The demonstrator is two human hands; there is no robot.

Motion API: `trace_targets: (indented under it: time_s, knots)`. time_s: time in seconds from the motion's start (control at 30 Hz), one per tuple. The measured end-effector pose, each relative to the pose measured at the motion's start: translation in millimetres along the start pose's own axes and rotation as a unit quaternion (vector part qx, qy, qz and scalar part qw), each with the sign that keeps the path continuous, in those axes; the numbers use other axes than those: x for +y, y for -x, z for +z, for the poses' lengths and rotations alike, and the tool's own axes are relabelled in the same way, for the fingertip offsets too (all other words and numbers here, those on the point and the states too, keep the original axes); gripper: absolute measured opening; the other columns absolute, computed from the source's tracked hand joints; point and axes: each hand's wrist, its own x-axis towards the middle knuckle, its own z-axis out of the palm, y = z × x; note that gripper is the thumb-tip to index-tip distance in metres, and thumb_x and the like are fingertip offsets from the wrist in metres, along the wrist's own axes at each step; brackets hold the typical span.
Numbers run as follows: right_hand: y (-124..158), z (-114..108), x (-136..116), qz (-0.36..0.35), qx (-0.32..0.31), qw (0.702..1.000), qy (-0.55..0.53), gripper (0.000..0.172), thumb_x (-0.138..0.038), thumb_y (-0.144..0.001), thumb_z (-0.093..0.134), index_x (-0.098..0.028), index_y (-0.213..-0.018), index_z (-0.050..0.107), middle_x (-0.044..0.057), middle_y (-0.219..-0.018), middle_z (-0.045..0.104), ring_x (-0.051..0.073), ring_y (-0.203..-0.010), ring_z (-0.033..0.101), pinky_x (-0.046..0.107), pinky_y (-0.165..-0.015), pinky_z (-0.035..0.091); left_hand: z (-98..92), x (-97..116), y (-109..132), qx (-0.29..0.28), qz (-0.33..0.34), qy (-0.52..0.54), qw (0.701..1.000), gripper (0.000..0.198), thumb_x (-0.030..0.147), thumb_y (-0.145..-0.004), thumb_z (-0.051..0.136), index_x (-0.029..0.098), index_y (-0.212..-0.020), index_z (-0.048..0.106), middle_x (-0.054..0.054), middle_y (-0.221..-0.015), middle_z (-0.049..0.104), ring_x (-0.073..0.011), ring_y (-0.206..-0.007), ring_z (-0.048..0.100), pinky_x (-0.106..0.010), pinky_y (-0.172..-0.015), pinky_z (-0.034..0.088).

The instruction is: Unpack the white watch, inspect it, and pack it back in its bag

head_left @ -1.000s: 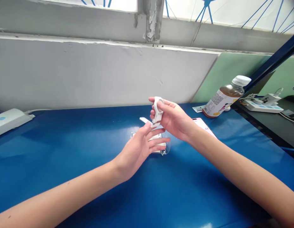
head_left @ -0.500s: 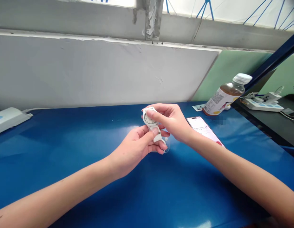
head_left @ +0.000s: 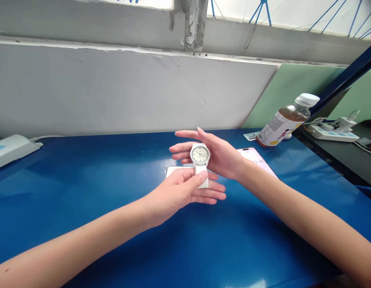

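A white wristwatch with a round pale dial faces up over the middle of the table. My left hand grips its strap, thumb on top and fingers stretched out beneath. Just behind the watch, my right hand is open with its fingers spread and pointing left; whether it touches the case I cannot tell. Beneath and behind my left hand lies a flat white item in clear wrapping, mostly hidden.
A phone showing a timer lies on the blue table, partly behind my right forearm. Beyond it stand a drink bottle and a small card. White power strips sit at both sides. A wall closes the back.
My right hand has let go of the watch and opened out. The watch has shifted slightly right and its dial is now uncovered. My left fingers have straightened under the strap.
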Motion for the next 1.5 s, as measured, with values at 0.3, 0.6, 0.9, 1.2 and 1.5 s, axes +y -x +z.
trace_targets:
  time_s: [0.3,0.6,0.9,1.2,1.5]
  knots:
    - [3,-1,-11,0.011,-0.029,0.999,-0.006,0.064,-0.07,-0.093,0.038,-0.02,-0.121,0.065,0.012,-0.132,0.068,0.028,-0.125,0.061,0.045,-0.103,0.05,-4.9,-2,-4,0.03,-0.001,-0.009,1.0,0.04,0.046,-0.094,0.066,0.009,-0.106,0.067,-0.019,-0.105,0.075,-0.0299,-0.098,0.074,-0.045,-0.093,0.055]
    - [2,2,-15,0.006,-0.04,0.997,0.065,0.062,-0.07,-0.092,0.042,-0.019,-0.11,0.073,0.014,-0.129,0.069,0.032,-0.12,0.065,0.05,-0.096,0.054,-3.7,1,-1,0.006,-0.016,-0.031,0.999,0.041,0.048,-0.095,0.063,0.009,-0.102,0.069,-0.019,-0.107,0.075,-0.0305,-0.099,0.074,-0.045,-0.094,0.055]
    - [26,-4,-29,-0.161,0.075,0.924,0.337,0.03,-0.043,-0.098,0.054,-0.026,-0.114,0.074,0.005,-0.12,0.073,0.025,-0.116,0.066,0.043,-0.102,0.051,-18.0,14,0,0.115,0.162,-0.292,0.935,0.033,0.045,-0.099,0.055,0.017,-0.109,0.069,-0.01,-0.105,0.074,-0.0282,-0.099,0.07,-0.038,-0.088,0.052]
    - [87,-14,11,-0.265,0.092,0.726,0.627,0.035,-0.024,-0.094,0.063,-0.024,-0.129,0.067,0.01,-0.127,0.07,0.026,-0.114,0.068,0.039,-0.096,0.057,-23.1,-10,-5,0.12,0.309,-0.595,0.733,0.029,0.023,-0.101,0.042,0.017,-0.118,0.065,-0.012,-0.119,0.07,-0.0282,-0.112,0.065,-0.039,-0.098,0.048]
    - [87,-32,28,-0.301,0.062,0.721,0.621,0.038,-0.018,-0.097,0.055,-0.029,-0.132,0.064,0.01,-0.127,0.07,0.025,-0.111,0.069,0.039,-0.09,0.061,-24.4,-18,-9,0.088,0.298,-0.626,0.715,0.029,0.028,-0.1,0.047,0.02,-0.121,0.065,-0.012,-0.128,0.067,-0.0299,-0.118,0.063,-0.045,-0.104,0.046]
